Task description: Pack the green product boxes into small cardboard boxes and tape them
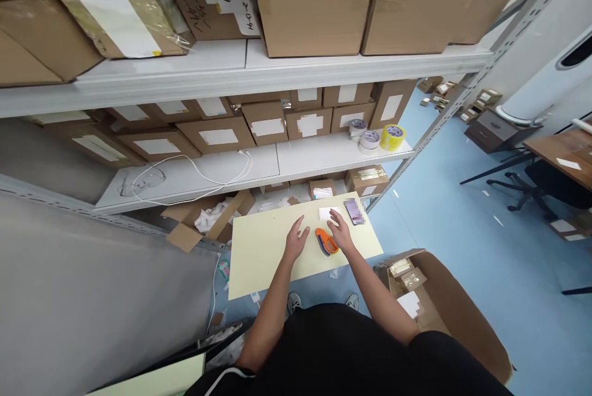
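My left hand [296,239] hovers over the pale yellow table [259,248], fingers apart and holding nothing. To its right, my right hand [341,231] is also open, its fingers spread near a white paper [325,213]. Between the two hands lies an orange and dark blue tape dispenser [327,242], closest to my right hand; whether the hand touches it I cannot tell. A phone [354,211] with a blurred screen rests at the table's far right corner.
Metal shelving [222,168] with cardboard boxes rises behind the table. Tape rolls [369,141] sit on its middle shelf beside a white cable [198,169]. An open box [208,223] stands at the left, and a large open carton [456,303] on the floor at the right.
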A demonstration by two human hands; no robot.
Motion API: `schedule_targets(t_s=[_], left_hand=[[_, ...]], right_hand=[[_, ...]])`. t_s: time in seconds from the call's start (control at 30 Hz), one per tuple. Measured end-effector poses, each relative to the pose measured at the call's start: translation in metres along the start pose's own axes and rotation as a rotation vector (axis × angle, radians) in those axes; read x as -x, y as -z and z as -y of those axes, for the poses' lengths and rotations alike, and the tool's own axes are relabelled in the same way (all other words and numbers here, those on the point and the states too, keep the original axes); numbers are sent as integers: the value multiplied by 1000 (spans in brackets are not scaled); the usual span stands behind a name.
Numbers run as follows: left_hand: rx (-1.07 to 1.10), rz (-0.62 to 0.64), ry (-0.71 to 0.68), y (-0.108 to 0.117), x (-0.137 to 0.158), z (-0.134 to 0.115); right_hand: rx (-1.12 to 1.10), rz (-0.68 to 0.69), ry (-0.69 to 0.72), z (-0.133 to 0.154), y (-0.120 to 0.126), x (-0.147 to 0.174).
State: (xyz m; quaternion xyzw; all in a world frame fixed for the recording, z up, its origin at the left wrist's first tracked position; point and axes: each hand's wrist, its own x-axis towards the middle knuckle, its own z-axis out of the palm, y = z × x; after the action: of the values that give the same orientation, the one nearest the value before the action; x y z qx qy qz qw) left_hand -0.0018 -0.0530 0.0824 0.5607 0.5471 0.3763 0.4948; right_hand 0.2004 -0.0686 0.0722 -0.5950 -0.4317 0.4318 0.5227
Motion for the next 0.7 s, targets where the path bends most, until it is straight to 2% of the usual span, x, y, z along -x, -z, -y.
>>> schedule_targets(t_s=[0.13,0.27,0.37,0.5,0.7], left_hand=[[-18,17,23,16,4,15],[-37,21,68,27,14,28],[-50,33,115,32,24,38],[-80,55,167,35,38,48],[-107,68,201,32,53,56]], right_hand=[[111,-70,-75,-27,-6,-2],[331,-157,-248,-68,-3,2],[428,-78,-364,-99,-5,11],[444,90,-412,-132,-13,28],[547,135,-420,-161,-20,40]])
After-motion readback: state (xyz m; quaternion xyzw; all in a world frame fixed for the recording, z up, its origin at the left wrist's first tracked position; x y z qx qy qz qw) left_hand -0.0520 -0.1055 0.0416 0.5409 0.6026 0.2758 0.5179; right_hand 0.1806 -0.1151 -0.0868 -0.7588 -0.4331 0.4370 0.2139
